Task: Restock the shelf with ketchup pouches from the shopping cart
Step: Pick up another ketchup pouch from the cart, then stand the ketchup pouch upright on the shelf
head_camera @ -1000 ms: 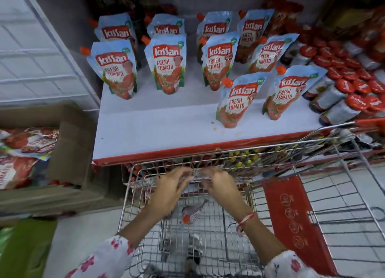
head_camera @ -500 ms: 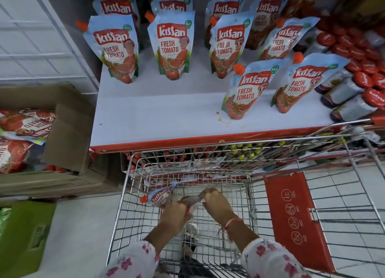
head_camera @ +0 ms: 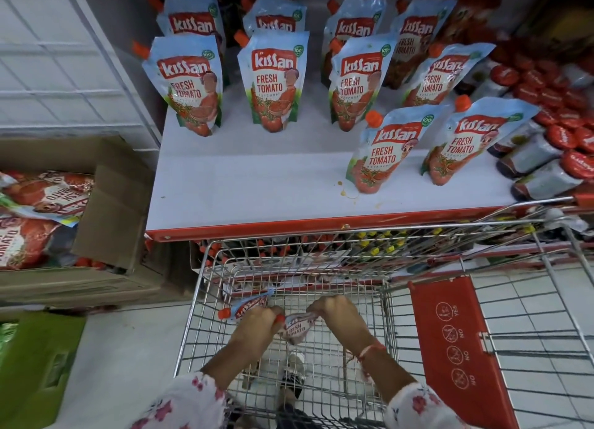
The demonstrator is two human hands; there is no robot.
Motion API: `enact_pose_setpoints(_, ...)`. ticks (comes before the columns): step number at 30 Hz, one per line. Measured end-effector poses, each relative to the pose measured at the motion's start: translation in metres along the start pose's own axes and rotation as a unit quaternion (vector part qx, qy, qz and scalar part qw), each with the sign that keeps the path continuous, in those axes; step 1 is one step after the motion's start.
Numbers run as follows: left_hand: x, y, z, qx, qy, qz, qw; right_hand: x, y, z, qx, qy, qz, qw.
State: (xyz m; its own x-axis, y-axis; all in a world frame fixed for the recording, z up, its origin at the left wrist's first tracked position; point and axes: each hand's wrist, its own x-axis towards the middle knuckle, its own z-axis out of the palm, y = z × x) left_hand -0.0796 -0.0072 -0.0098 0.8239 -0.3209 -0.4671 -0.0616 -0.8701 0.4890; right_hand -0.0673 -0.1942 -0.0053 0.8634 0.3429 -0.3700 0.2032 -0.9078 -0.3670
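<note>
Left hand (head_camera: 257, 321) grips 1 ketchup pouch (head_camera: 249, 306) inside the cart (head_camera: 321, 255); right hand (head_camera: 336, 313) clamps another pouch (head_camera: 297, 327); shelf (head_camera: 257, 184) sits far.

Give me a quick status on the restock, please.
Left hand and right hand each gripping a blue-and-red ketchup pouch inside wire cart. White shelf front clear.

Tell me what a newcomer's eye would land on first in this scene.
First, the upright ketchup pouches standing in rows on the white shelf, blue tops and red logos facing out. Next, low in the shopping cart, the left hand and right hand each grip a pouch. A small sauce smear marks the shelf near its front edge.
</note>
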Motion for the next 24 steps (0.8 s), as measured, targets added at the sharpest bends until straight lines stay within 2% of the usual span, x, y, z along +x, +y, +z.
enact_pose_setpoints(6, -0.024, 0.002, -0.038, -0.038, 0.052, 0.043, 0.997, -0.021, -0.014, -0.027, 0.029, 0.080, -0.039, 0.996)
enact_pose_setpoints(12, -0.039, 0.011, -0.084, -0.091, 0.138, 0.089, 0.982, -0.033, -0.033, -0.076, 0.111, 0.181, -0.023, 0.977)
enact_pose_setpoints(17, -0.053, 0.029, -0.129, -0.088, 0.235, 0.163, 0.954, -0.041, -0.050, -0.120, 0.201, 0.271, -0.057, 0.940)
enact_pose_setpoints(24, -0.076, 0.052, -0.181, -0.151, 0.311, 0.211, 0.915, -0.050, -0.075, -0.184, 0.255, 0.343, -0.111, 0.897)
